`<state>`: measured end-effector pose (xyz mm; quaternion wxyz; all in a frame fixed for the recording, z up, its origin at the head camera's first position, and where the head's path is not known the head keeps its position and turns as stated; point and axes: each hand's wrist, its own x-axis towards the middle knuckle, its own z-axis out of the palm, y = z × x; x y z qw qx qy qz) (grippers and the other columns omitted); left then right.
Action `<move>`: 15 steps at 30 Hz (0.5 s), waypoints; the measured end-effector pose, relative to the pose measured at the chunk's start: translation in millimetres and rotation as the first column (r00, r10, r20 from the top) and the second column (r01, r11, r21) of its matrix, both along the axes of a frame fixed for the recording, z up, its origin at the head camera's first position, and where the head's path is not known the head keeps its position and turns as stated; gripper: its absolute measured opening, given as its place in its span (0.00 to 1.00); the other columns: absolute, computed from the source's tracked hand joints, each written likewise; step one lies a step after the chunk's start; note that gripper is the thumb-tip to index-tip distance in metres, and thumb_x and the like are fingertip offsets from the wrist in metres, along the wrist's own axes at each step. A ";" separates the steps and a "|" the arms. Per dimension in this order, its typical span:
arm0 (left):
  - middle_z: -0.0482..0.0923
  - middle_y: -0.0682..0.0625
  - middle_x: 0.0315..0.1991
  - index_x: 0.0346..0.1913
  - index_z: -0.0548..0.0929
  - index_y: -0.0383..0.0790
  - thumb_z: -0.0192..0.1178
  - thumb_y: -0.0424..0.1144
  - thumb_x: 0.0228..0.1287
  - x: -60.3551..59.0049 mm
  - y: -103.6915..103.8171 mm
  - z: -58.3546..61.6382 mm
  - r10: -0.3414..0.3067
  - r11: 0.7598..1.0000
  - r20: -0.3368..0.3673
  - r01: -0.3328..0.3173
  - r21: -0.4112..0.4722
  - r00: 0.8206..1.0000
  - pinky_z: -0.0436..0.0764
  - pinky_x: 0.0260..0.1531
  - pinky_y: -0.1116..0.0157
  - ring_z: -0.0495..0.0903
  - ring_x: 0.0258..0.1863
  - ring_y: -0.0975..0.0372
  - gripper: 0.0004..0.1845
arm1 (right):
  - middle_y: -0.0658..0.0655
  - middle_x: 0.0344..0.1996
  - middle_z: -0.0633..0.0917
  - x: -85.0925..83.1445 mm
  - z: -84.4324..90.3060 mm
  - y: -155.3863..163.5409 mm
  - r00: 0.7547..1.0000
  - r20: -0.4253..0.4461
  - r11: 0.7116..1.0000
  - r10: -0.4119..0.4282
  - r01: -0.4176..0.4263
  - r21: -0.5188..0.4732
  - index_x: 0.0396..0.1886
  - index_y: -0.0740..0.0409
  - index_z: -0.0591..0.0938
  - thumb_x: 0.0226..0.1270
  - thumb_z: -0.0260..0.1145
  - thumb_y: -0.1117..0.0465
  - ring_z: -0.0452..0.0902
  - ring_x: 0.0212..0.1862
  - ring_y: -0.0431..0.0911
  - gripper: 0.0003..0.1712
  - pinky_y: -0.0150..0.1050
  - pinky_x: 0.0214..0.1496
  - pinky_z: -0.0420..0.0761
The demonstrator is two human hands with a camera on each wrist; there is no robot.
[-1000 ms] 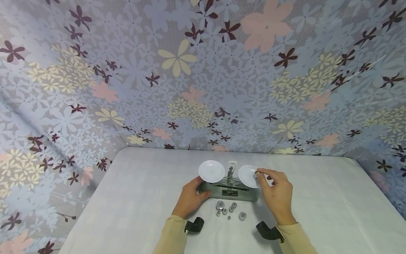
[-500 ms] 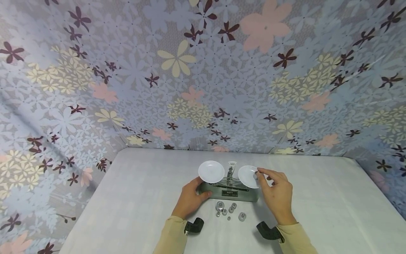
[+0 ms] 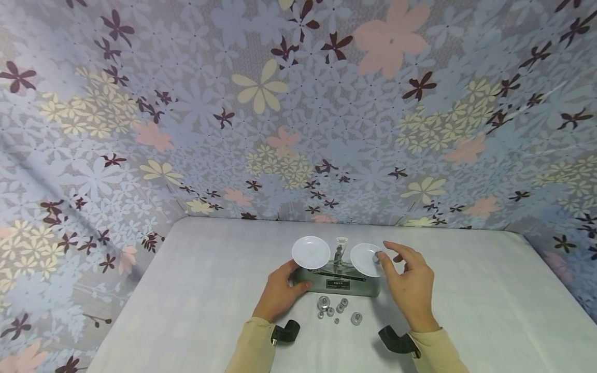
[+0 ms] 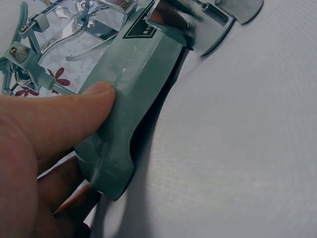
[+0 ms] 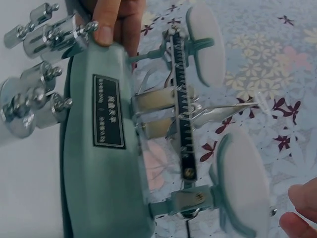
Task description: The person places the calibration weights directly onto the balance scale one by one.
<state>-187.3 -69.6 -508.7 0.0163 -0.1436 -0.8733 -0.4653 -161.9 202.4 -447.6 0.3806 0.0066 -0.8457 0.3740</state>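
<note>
Biggest risk I see here: the small silvery metal weight (image 3: 375,256) sits right at the right-hand edge of the right white round pan (image 3: 365,259) of the grey-green metal balance scale (image 3: 337,282), so any nudge from the fingers beside it could tip the pan and roll the weight off onto the white desk (image 3: 200,290). The right hand (image 3: 409,287) is in the lower middle of the head view, just right of that pan, with thumb and forefinger spread apart and slightly bent, holding nothing as far as I can tell; the fingertips (image 5: 297,210) show in the lower right corner of the right wrist view, near the pan rim but not on it. So the weight lies just left of the thumb tip, close to it, and whether they touch is too small to call. The left hand (image 3: 280,291) grips the left end of the scale base, thumb (image 4: 74,106) pressed flat on its top face in the left wrist view. If that grip shifts, the whole beam would wobble and the left white round pan (image 3: 311,252) would swing too. The loose cluster of silvery cylinder weights (image 3: 337,308) sits on the desk right in front of the base, between both wrists, easy for a sleeve to scatter.
</note>
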 end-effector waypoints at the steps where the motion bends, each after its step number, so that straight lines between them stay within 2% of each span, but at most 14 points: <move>1: 0.76 0.43 0.66 0.68 0.75 0.37 0.70 0.42 0.61 0.2 -0.2 0.2 0.001 1.000 0.001 -0.001 -0.001 1.000 0.69 0.69 0.48 0.72 0.68 0.49 0.32 | 0.57 0.34 0.87 0.2 1.0 -0.3 1.000 -0.003 1.000 0.002 -0.002 0.001 0.45 0.59 0.89 0.56 0.77 0.66 0.66 0.29 0.39 0.15 0.29 0.28 0.62; 9: 0.75 0.42 0.67 0.68 0.74 0.35 0.70 0.41 0.62 1.4 -0.4 1.4 0.003 1.000 0.019 -0.003 0.006 1.000 0.68 0.70 0.48 0.71 0.69 0.48 0.33 | 0.55 0.33 0.86 6.6 8.9 -4.2 0.999 -0.018 0.999 0.043 -0.043 0.004 0.45 0.59 0.89 0.56 0.77 0.67 0.65 0.26 0.37 0.15 0.27 0.25 0.62; 15: 0.74 0.42 0.67 0.68 0.74 0.35 0.70 0.40 0.62 0.9 -0.3 2.2 0.001 1.000 0.023 -0.001 0.014 1.000 0.68 0.70 0.48 0.70 0.69 0.48 0.33 | 0.53 0.34 0.87 13.0 15.0 -8.0 0.995 0.015 0.994 0.095 -0.094 -0.049 0.45 0.57 0.89 0.58 0.76 0.69 0.69 0.29 0.34 0.14 0.25 0.27 0.63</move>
